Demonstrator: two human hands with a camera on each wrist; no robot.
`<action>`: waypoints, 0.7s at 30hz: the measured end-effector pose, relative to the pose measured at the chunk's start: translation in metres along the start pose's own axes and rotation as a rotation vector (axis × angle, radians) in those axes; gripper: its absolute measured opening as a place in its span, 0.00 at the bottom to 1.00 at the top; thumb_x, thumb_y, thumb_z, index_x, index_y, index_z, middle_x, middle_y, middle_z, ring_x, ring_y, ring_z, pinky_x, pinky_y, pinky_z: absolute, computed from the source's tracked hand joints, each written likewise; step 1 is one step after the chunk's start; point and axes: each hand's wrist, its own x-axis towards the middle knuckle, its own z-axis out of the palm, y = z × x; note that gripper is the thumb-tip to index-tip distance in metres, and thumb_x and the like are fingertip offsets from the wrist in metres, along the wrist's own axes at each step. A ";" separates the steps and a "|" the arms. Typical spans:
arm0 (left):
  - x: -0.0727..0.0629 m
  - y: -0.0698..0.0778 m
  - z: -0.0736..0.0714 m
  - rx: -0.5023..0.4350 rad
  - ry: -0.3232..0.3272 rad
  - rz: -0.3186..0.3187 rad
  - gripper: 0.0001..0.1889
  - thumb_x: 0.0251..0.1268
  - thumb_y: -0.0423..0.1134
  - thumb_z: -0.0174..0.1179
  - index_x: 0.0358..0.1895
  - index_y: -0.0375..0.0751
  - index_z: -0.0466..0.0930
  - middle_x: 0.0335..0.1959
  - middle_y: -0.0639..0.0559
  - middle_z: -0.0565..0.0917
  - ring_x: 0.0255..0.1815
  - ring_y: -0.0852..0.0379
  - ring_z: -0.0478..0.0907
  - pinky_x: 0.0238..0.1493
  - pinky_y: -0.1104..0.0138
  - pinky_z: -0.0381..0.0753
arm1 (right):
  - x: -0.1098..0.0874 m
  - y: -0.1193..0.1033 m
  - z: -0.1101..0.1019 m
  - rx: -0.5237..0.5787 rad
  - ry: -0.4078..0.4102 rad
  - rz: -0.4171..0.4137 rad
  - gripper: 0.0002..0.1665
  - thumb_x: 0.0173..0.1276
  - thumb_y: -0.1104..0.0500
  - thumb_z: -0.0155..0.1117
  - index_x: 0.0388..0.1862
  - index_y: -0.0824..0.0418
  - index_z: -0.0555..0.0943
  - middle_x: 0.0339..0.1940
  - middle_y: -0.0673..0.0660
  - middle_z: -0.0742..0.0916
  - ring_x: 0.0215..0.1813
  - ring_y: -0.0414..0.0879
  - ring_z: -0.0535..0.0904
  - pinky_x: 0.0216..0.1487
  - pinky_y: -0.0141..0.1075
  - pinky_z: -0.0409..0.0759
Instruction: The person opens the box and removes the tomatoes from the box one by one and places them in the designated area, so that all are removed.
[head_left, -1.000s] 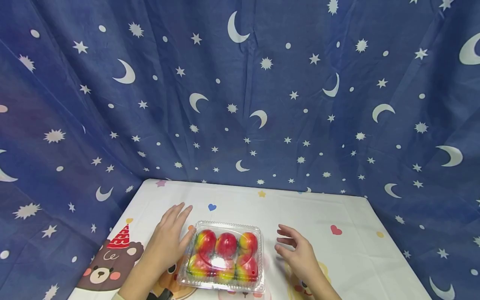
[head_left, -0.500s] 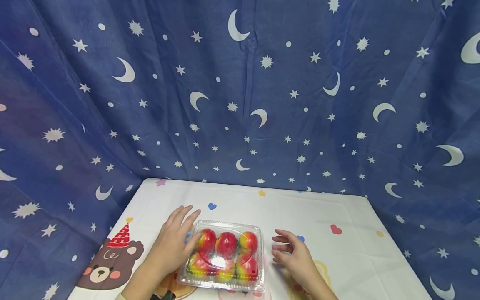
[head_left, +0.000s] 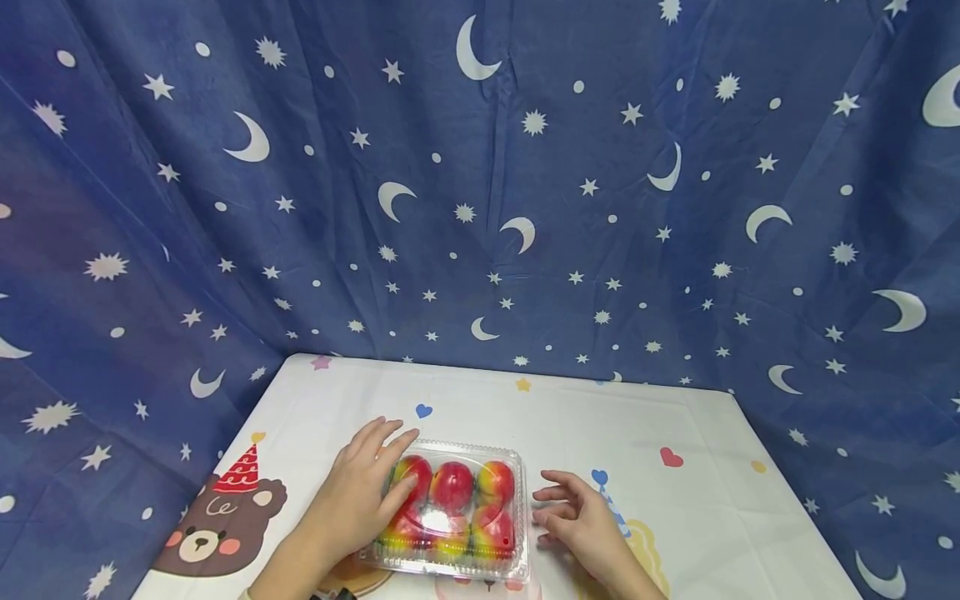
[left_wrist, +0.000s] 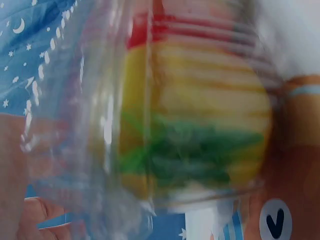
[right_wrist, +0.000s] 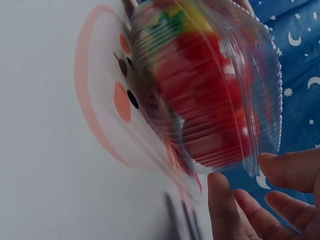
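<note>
A clear plastic clamshell box [head_left: 465, 449] sits on the table at the bottom centre of the head view, its lid down. Inside lie several red and yellow fruits [head_left: 452, 486]; the left wrist view shows a green leaf shape [left_wrist: 195, 145] on one. My left hand [head_left: 352, 498] overlaps the box's left side, fingers spread toward the far corner and thumb over the lid. My right hand [head_left: 583, 518] hovers just off the right side, fingers loosely bent with nothing between them. In the right wrist view its fingertips [right_wrist: 270, 157] come right up to the box's rim.
The table wears a white cloth [head_left: 637, 433] printed with bears, hearts and stars. A dark blue curtain [head_left: 570, 183] with moons and stars hangs behind it and along the sides. A bit of black strap [head_left: 343, 594] shows beneath the left wrist.
My left hand has moved right, over the box's left side. My right hand has come left and nearer the body, toward the box's right side. The box has stayed put.
</note>
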 end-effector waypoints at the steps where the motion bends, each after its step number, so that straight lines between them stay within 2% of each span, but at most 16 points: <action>1: 0.000 0.002 0.000 -0.002 -0.002 0.004 0.35 0.66 0.53 0.74 0.75 0.52 0.77 0.74 0.44 0.78 0.79 0.39 0.70 0.70 0.34 0.79 | 0.000 0.000 0.000 0.009 -0.006 0.009 0.43 0.67 0.69 0.73 0.79 0.68 0.68 0.61 0.71 0.85 0.50 0.55 0.91 0.43 0.47 0.94; 7: -0.002 0.013 -0.002 -0.005 -0.010 0.029 0.37 0.64 0.55 0.75 0.76 0.54 0.76 0.74 0.46 0.78 0.80 0.40 0.70 0.72 0.35 0.78 | -0.003 0.004 0.004 0.056 -0.044 0.045 0.43 0.67 0.69 0.73 0.79 0.68 0.68 0.58 0.65 0.86 0.47 0.52 0.90 0.44 0.46 0.94; 13: -0.003 0.022 -0.002 -0.020 0.021 0.100 0.35 0.64 0.51 0.76 0.75 0.53 0.77 0.71 0.47 0.80 0.77 0.42 0.72 0.70 0.37 0.80 | -0.007 0.008 0.010 0.126 -0.085 0.068 0.42 0.67 0.70 0.72 0.78 0.68 0.68 0.53 0.59 0.86 0.46 0.47 0.88 0.46 0.46 0.94; 19: -0.004 0.030 0.000 -0.004 0.047 0.174 0.33 0.65 0.50 0.75 0.73 0.52 0.78 0.71 0.47 0.79 0.77 0.43 0.72 0.69 0.39 0.79 | -0.011 0.011 0.014 0.163 -0.086 0.073 0.41 0.64 0.73 0.69 0.77 0.69 0.68 0.51 0.56 0.85 0.43 0.43 0.88 0.43 0.42 0.93; 21: -0.005 0.033 0.000 -0.012 0.045 0.184 0.33 0.65 0.50 0.75 0.73 0.52 0.78 0.71 0.48 0.79 0.77 0.44 0.72 0.69 0.37 0.78 | -0.012 0.012 0.015 0.164 -0.082 0.077 0.40 0.63 0.73 0.69 0.76 0.69 0.69 0.50 0.56 0.85 0.43 0.43 0.88 0.42 0.41 0.93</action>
